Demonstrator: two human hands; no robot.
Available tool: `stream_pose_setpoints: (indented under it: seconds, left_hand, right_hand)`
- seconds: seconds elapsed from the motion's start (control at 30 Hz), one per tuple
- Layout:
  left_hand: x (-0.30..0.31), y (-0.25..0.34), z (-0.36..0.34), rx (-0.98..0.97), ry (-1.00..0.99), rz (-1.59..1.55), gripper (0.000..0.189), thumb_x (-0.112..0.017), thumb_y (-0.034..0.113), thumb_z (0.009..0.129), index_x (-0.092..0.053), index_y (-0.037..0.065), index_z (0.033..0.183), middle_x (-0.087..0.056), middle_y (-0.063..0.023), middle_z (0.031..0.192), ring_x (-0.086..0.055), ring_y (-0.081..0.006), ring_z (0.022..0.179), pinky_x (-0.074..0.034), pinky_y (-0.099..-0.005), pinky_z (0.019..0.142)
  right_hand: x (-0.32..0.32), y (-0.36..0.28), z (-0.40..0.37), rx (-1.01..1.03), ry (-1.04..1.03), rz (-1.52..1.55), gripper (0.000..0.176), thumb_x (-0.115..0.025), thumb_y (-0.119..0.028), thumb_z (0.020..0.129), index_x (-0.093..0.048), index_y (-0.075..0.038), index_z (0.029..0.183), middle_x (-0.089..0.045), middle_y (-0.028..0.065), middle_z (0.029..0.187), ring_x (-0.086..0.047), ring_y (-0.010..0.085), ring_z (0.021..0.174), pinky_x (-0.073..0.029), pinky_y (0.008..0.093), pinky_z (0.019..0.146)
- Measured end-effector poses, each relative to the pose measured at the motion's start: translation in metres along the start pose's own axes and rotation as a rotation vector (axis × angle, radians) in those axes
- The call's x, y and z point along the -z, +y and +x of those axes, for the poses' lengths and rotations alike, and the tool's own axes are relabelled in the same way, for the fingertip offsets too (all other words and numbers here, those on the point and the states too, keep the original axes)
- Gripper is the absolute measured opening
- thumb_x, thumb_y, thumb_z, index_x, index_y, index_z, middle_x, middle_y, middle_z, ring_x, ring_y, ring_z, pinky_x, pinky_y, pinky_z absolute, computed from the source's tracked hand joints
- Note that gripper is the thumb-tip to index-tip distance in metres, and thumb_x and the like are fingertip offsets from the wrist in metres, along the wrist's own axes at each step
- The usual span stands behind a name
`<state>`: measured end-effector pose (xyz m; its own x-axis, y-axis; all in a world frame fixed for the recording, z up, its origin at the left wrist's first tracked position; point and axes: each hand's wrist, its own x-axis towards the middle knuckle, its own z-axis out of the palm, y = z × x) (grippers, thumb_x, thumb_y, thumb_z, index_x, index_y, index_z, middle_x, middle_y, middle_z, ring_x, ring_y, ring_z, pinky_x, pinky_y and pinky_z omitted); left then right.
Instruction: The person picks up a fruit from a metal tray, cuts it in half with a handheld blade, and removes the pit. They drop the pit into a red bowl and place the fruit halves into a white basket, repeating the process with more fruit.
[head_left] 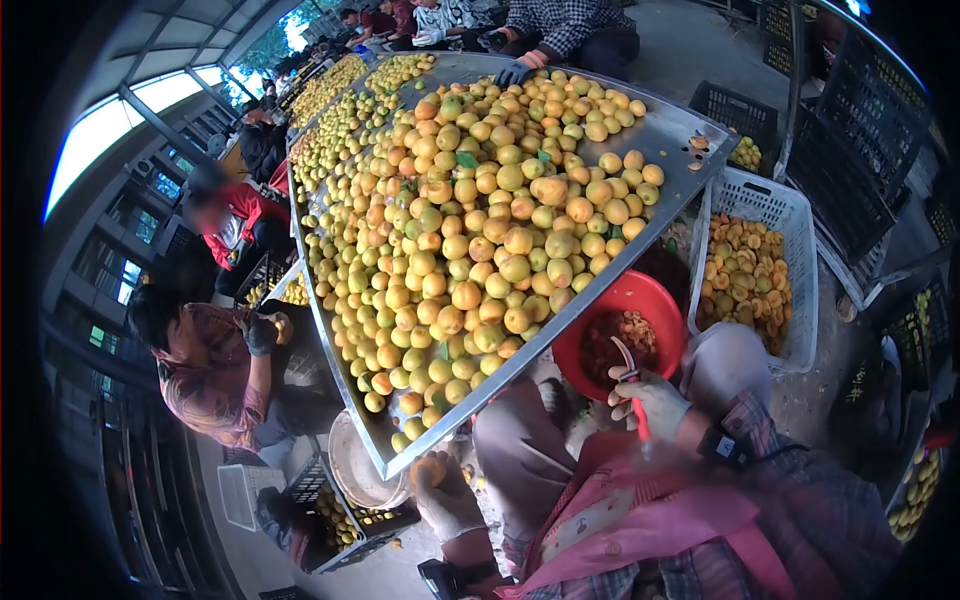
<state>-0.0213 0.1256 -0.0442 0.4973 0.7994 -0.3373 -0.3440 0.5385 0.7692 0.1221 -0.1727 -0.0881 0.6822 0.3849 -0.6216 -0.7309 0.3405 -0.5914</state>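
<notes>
My left hand, in a pale glove, is closed around an orange apricot just below the near edge of the metal sorting table. My right hand, also gloved, grips a small red-handled knife with its curved blade pointing up. This hand hovers beside a red bowl that holds dark pits and fruit pieces. The table top is heaped with several yellow and orange apricots.
A white crate of halved apricots sits right of the red bowl. Black crates stand behind it. A white bucket and more crates lie under the table's left corner. Other people sit along the left side and far end.
</notes>
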Motion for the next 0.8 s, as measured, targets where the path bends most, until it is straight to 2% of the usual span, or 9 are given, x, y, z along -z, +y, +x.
stream_pose_setpoints:
  seconds: [0.1,0.27,0.3,0.4,0.43,0.53,0.6,0.67,0.8]
  left_hand:
    - [-0.038,-0.018,-0.023,-0.110,-0.314,0.147,0.040,-0.059,0.029,0.094,-0.053,-0.003,0.117,-0.059,-0.0141,0.112,-0.058,-0.0223,0.105,-0.049,-0.0317,0.092]
    - [-0.091,-0.049,-0.067,0.120,-0.760,0.588,0.037,-0.054,0.018,0.098,-0.047,-0.001,0.129,-0.054,-0.0141,0.125,-0.057,-0.0251,0.111,-0.048,-0.0402,0.095]
    - [-0.104,-0.058,-0.085,0.444,-0.737,0.262,0.037,-0.051,0.016,0.099,-0.044,-0.002,0.131,-0.052,-0.0139,0.126,-0.059,-0.0248,0.105,-0.051,-0.0385,0.091]
    - [-0.111,-0.077,-0.083,0.463,-0.961,0.489,0.046,-0.048,0.015,0.100,-0.034,0.002,0.141,-0.048,-0.0141,0.132,-0.059,-0.0255,0.107,-0.051,-0.0361,0.092]
    - [-0.116,-0.076,-0.089,0.539,-0.954,0.450,0.046,-0.045,0.014,0.101,-0.034,0.003,0.144,-0.045,-0.0136,0.139,-0.049,-0.0214,0.123,-0.039,-0.0350,0.106]
    - [-0.116,-0.085,-0.089,0.502,-0.873,0.438,0.050,-0.048,0.014,0.100,-0.032,0.003,0.146,-0.043,-0.0126,0.142,-0.049,-0.0225,0.124,-0.038,-0.0361,0.107]
    - [-0.111,-0.090,-0.075,0.446,-0.849,0.424,0.049,-0.049,0.014,0.099,-0.036,0.004,0.144,-0.047,-0.0123,0.139,-0.050,-0.0239,0.122,-0.042,-0.0378,0.103]
    - [-0.107,-0.085,-0.059,0.714,-0.803,0.172,0.044,-0.050,0.015,0.099,-0.041,0.005,0.141,-0.051,-0.0126,0.135,-0.053,-0.0258,0.117,-0.047,-0.0399,0.098]
    - [-0.116,-0.067,-0.044,0.783,-0.686,0.090,0.038,-0.055,0.021,0.096,-0.051,0.005,0.130,-0.060,-0.0138,0.122,-0.057,-0.0282,0.109,-0.046,-0.0415,0.095]
  right_hand:
    - [-0.012,-0.002,-0.006,-0.081,-0.270,0.043,0.047,-0.056,-0.014,0.094,-0.040,-0.006,0.137,-0.065,0.0115,0.103,-0.068,0.0210,0.075,-0.048,0.0234,0.045]
    - [-0.049,-0.019,-0.039,0.011,-0.420,-0.067,0.051,-0.059,-0.019,0.094,-0.037,-0.006,0.138,-0.062,0.0099,0.111,-0.068,0.0172,0.074,-0.047,0.0224,0.045]
    - [-0.045,-0.018,-0.042,0.037,-0.440,-0.125,0.049,-0.059,-0.020,0.094,-0.038,-0.008,0.137,-0.061,0.0062,0.103,-0.064,0.0128,0.066,-0.046,0.0226,0.046]
    - [-0.039,-0.019,-0.049,0.134,-0.350,-0.108,0.038,-0.058,-0.018,0.093,-0.047,-0.009,0.128,-0.062,0.0020,0.088,-0.059,0.0090,0.061,-0.045,0.0229,0.050]
    - [-0.034,-0.018,-0.047,0.087,-0.286,-0.008,0.032,-0.057,-0.017,0.093,-0.051,-0.010,0.124,-0.062,0.0016,0.090,-0.058,0.0078,0.062,-0.044,0.0224,0.050]
    - [-0.017,-0.041,-0.053,0.054,-0.078,0.227,0.029,-0.058,-0.024,0.094,-0.056,-0.012,0.120,-0.064,0.0019,0.097,-0.058,0.0112,0.064,-0.041,0.0226,0.049]
    - [0.023,-0.064,-0.040,0.219,-0.130,0.475,0.030,-0.059,-0.032,0.094,-0.061,-0.009,0.113,-0.068,0.0043,0.099,-0.065,0.0136,0.069,-0.042,0.0225,0.047]
    - [0.058,-0.094,-0.041,0.329,-0.207,0.824,0.036,-0.057,-0.039,0.095,-0.063,-0.005,0.105,-0.070,0.0072,0.097,-0.067,0.0137,0.072,-0.042,0.0219,0.043]
    - [0.073,-0.108,-0.038,0.313,-0.045,0.890,0.036,-0.057,-0.038,0.095,-0.064,-0.004,0.105,-0.070,0.0072,0.092,-0.065,0.0133,0.069,-0.042,0.0220,0.042]
